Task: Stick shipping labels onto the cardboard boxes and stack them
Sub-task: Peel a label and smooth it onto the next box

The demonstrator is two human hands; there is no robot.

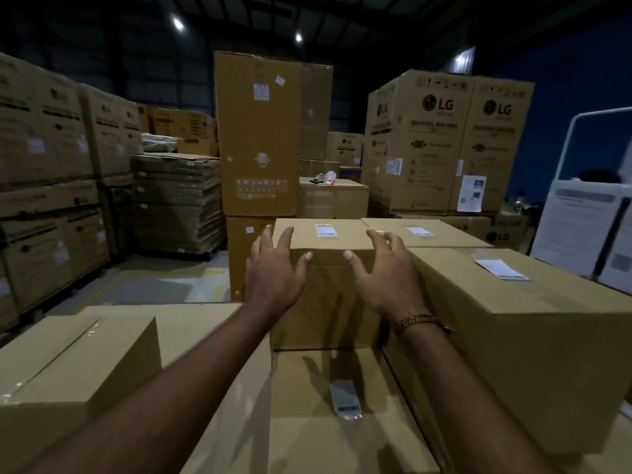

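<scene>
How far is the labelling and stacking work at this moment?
Done: labels show on the middle box, the box behind it, the right box and the lower box. In hand: the left hand and right hand, fingers spread, are at the middle box. Left: the near-left box shows no label.

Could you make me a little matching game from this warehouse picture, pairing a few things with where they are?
Things:
1. gold-coloured chain bracelet
2. white rectangular shipping label
3. plain brown cardboard box without a label
4. tall brown cardboard cartons printed LG

Places:
A. near left
B. right wrist
C. far right, stacked
D. on top of the middle box, between the hands

Pairs: 1-B, 2-D, 3-A, 4-C
</scene>
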